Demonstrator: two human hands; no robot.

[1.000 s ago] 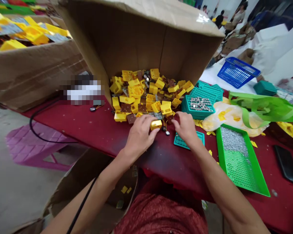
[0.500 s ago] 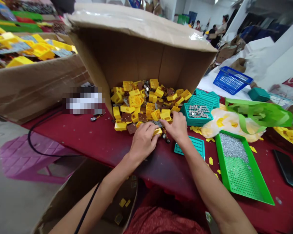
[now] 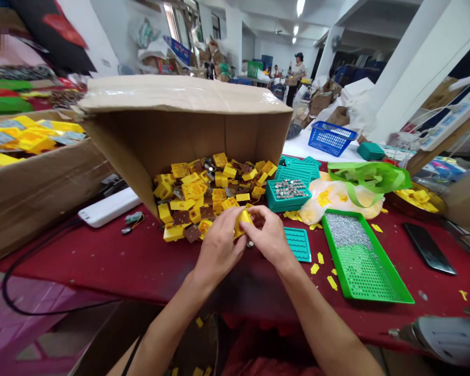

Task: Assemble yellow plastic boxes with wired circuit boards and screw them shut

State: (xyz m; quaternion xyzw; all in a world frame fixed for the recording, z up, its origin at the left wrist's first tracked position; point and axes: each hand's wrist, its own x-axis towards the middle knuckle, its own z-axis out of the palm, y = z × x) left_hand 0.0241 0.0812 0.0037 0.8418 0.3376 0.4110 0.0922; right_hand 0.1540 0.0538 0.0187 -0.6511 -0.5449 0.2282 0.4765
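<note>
My left hand (image 3: 219,248) and my right hand (image 3: 267,236) meet in front of a spilled heap of yellow plastic parts (image 3: 203,201). Between their fingers they hold a small yellow plastic piece (image 3: 242,222), partly hidden by them. The heap, mixed with brown squares and small metal bits, pours from a cardboard box (image 3: 184,130) lying on its side. A small teal tray (image 3: 297,244) sits just right of my right hand. A teal crate of button cells (image 3: 288,196) stands beyond it.
A green perforated tray (image 3: 356,256) holds silvery bits on the red tablecloth (image 3: 82,261). Further right lie a black phone (image 3: 429,248) and a green bag (image 3: 370,177). A box of yellow parts (image 3: 31,183) stands left. A blue basket (image 3: 331,138) and a distant person (image 3: 297,73) are beyond.
The view has tilted upward, showing more of the room. My hands have come together, and the yellow piece has risen off the table between them.
</note>
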